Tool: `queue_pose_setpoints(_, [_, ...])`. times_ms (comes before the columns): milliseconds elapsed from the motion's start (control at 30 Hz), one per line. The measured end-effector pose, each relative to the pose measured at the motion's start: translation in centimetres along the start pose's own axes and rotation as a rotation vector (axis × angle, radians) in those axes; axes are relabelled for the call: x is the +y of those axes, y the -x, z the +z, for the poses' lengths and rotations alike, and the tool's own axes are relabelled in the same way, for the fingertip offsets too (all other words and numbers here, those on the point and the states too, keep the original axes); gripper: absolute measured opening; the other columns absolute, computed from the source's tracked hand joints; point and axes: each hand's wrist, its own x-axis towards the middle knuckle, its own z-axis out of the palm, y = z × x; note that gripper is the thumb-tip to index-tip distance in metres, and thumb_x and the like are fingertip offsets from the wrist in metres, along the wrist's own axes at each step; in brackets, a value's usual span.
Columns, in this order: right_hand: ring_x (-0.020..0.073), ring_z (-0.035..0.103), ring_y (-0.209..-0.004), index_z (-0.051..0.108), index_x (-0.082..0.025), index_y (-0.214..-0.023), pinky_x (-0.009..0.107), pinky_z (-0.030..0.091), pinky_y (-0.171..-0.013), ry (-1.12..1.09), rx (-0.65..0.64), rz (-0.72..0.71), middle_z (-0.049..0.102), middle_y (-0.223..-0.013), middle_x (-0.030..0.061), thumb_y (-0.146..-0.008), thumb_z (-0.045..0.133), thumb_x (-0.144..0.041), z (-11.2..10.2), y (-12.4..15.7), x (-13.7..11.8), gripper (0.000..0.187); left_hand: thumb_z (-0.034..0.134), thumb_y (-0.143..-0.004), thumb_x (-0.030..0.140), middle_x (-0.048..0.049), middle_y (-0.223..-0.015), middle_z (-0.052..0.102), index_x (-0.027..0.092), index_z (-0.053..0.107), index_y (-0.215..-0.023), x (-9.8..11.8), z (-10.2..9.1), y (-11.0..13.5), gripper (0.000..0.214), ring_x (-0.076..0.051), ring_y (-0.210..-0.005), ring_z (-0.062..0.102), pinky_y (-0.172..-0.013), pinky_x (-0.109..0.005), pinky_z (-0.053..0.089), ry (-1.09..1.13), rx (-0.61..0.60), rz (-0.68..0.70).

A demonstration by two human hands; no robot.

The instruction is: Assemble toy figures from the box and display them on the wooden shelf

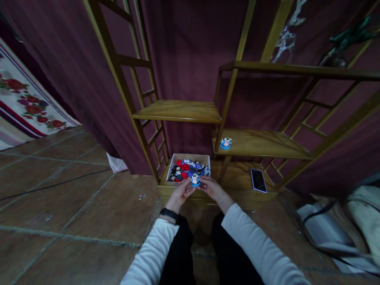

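Note:
Between my two hands is a small blue-and-white figurine (pixel 195 181) on a round blue base. My left hand (pixel 183 190) grips it from the left, and the fingers of my right hand (pixel 211 187) close on its right side. Just beyond them, a white box (pixel 210 168) full of small red, blue, black and white figurines sits on the bottom shelf. A similar figurine (pixel 226 143) with a blue base stands at the left front corner of the shelf to the right.
A wooden display rack (pixel 181 111) with stepped shelves stands before a dark red curtain. A phone (pixel 259 180) lies on the bottom shelf at right. Glass ornaments (pixel 286 41) stand above. Bags (pixel 329 225) rest on the tiled floor at right; a black cable (pixel 59 184) crosses it at left.

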Motion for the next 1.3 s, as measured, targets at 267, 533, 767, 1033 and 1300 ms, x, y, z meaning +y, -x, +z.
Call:
queue_pose_setpoints(267, [0.0117,0.064,-0.068,0.063,-0.017,-0.078,0.024,0.052,-0.065,-0.094,0.029,0.032,0.069,-0.075,0.0016,-0.061,0.073,-0.021,-2.4,1.3,2.1,0.021,0.066,-0.073,0.019,-0.0050,-0.069,0.067,0.012,0.060,-0.078,-3.0,0.3,0.9,0.011,-0.011,-0.060,0.064,-0.061,-0.023,0.054,-0.041,-0.005,0.043])
queue_pose_setpoints(533, [0.0117,0.063,-0.063,0.062,-0.018,-0.075,0.021,0.051,-0.059,-0.180,0.137,0.077,0.068,-0.068,0.0017,-0.065,0.067,-0.019,-3.7,1.3,3.2,0.010,0.065,-0.073,0.013,-0.0039,-0.065,0.065,0.012,0.061,-0.075,-5.4,0.7,-0.3,0.005,-0.010,-0.056,0.061,-0.061,-0.023,0.053,-0.018,0.048,0.055])
queue_pose_setpoints(767, [0.0107,0.059,-0.056,0.062,-0.017,-0.074,0.019,0.048,-0.052,-0.236,0.212,0.044,0.065,-0.060,0.0004,-0.065,0.066,-0.022,-3.3,1.9,3.8,0.011,0.061,-0.076,0.020,-0.0043,-0.064,0.065,0.013,0.058,-0.079,-5.8,1.7,1.1,0.008,-0.012,-0.055,0.062,-0.061,-0.026,0.053,-0.042,0.116,0.069])
queue_pose_setpoints(1033, [0.0114,0.061,-0.059,0.061,-0.017,-0.074,0.021,0.049,-0.056,-0.163,0.131,0.028,0.067,-0.066,0.0006,-0.062,0.068,-0.023,-1.3,1.7,5.6,0.015,0.060,-0.076,0.018,-0.0011,-0.058,0.061,0.014,0.056,-0.076,-5.6,-0.8,2.4,0.005,-0.009,-0.051,0.059,-0.058,-0.023,0.051,0.061,0.161,0.090])
queue_pose_setpoints(1300, [0.0126,0.062,-0.062,0.062,-0.018,-0.076,0.024,0.050,-0.061,-0.114,0.116,-0.008,0.068,-0.067,-0.0005,-0.059,0.069,-0.023,-1.3,2.9,5.7,0.019,0.062,-0.075,0.019,0.0003,-0.055,0.059,0.014,0.058,-0.081,-5.6,-0.5,2.8,0.008,-0.008,-0.046,0.056,-0.051,-0.019,0.048,0.069,0.133,0.079])
